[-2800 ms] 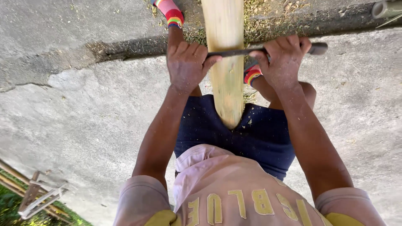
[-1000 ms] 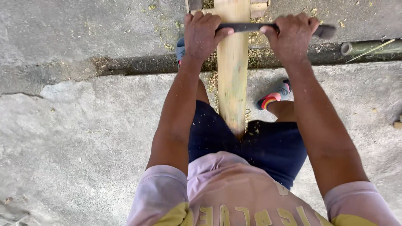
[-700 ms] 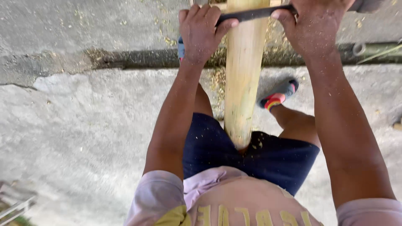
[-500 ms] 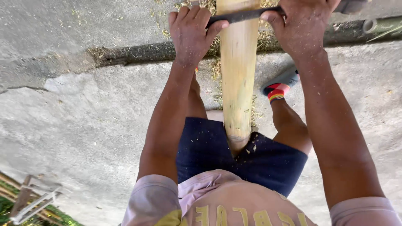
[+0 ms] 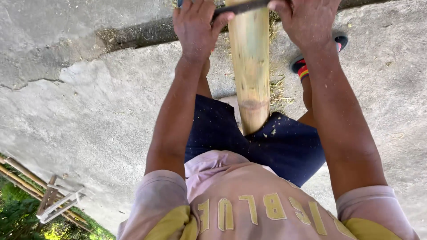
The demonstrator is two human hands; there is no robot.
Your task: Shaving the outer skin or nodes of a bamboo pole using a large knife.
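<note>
Nearest: pink shirt (image 5: 267, 209), then dark shorts (image 5: 284, 146) dusted with shavings. Bamboo pole (image 5: 251, 66) resting on the lap, butt end against the shorts, running away between both forearms toward the top edge. Beside the right forearm, sandal (image 5: 307, 64) on concrete (image 5: 89, 111). Farthest, at the top edge: left hand (image 5: 195, 26) clenched on one end of a dark blade (image 5: 240, 6), right hand (image 5: 309, 20) clenched on the other end; blade lying crosswise, touching the pole. Beyond the hands, a debris-filled gutter (image 5: 133, 33). Lower left corner: bamboo frame (image 5: 53, 204) and grass (image 5: 26, 224).
</note>
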